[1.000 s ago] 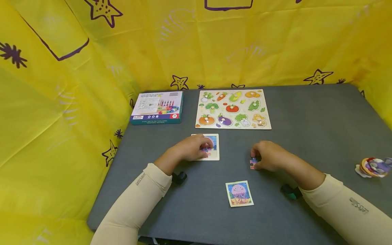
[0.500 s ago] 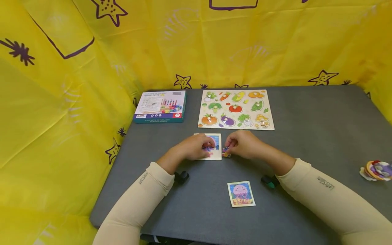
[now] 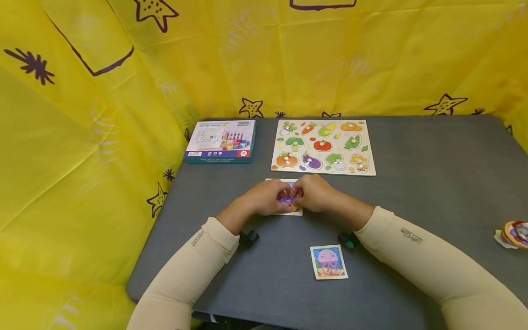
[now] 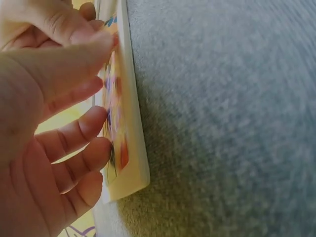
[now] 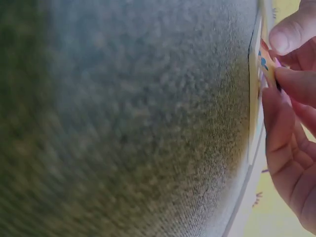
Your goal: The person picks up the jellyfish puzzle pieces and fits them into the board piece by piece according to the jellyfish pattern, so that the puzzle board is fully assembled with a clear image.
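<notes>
A small jigsaw puzzle in a pale frame (image 3: 297, 213) lies on the grey table, partly hidden under both hands. My left hand (image 3: 267, 197) rests on its left side, the fingertips touching the puzzle in the left wrist view, where the frame (image 4: 136, 183) shows edge-on. From the right, my right hand (image 3: 315, 193) pinches a puzzle piece (image 5: 267, 68) at the lower right of the frame; the piece looks tilted there. Both hands' fingertips nearly meet. Nearer to me lies a picture card (image 3: 328, 262) with a pink jellyfish.
Behind the hands stands a wooden vegetable peg board (image 3: 323, 146), with a teal-edged box (image 3: 220, 141) to its left. A stack of colourful pieces (image 3: 513, 234) sits at the far right. Yellow cloth (image 3: 313, 55) borders the table (image 3: 412, 183).
My right hand has moved left with the puzzle piece, from the table to the frame's lower right. My left hand has stayed on the puzzle. The view has shifted slightly.
</notes>
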{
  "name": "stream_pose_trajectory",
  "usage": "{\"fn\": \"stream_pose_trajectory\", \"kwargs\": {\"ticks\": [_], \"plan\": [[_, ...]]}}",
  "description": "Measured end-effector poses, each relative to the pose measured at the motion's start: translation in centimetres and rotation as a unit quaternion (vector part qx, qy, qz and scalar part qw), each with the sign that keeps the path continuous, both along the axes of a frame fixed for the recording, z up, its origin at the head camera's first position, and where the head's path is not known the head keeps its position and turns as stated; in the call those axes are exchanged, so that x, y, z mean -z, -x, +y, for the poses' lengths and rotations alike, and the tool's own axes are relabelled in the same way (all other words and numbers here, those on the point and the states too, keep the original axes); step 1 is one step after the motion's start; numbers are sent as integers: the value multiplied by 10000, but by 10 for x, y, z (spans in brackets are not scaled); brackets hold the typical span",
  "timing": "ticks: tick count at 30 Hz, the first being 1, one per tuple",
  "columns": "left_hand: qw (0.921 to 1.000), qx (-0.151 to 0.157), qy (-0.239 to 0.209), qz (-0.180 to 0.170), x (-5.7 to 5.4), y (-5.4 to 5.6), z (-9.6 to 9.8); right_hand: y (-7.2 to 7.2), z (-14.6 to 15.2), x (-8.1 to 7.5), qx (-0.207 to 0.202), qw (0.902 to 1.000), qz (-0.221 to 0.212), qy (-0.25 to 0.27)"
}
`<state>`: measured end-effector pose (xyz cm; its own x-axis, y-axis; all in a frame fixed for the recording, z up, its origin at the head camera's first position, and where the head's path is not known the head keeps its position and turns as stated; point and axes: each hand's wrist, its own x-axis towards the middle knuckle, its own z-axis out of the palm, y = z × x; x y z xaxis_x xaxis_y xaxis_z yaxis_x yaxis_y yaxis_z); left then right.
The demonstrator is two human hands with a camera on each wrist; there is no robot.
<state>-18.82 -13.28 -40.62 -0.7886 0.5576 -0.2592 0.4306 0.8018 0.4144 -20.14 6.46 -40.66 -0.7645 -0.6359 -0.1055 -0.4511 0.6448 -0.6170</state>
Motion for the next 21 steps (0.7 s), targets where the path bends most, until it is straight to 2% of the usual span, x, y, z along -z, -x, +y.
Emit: {"fn": "stream_pose_trajectory", "kwargs": {"ticks": [4, 10, 15, 18, 21], "plan": [[9999, -63, 110, 59, 2, 0, 3, 1, 0, -2, 257, 9991, 103, -318], [9999, -108, 105, 23, 3, 1, 6, 3, 0, 0, 703, 9949, -96, -713], [9998, -66, 181, -21, 2, 2, 6, 4, -3, 3, 721, 9934, -27, -893], [9993, -34, 353, -81, -2, 3, 6, 6, -3, 0, 663, 9923, 14, -1043], [9984, -29, 557, 107, -6, 3, 5, 5, 2, -7, 690, 9914, 140, -1103]]}}
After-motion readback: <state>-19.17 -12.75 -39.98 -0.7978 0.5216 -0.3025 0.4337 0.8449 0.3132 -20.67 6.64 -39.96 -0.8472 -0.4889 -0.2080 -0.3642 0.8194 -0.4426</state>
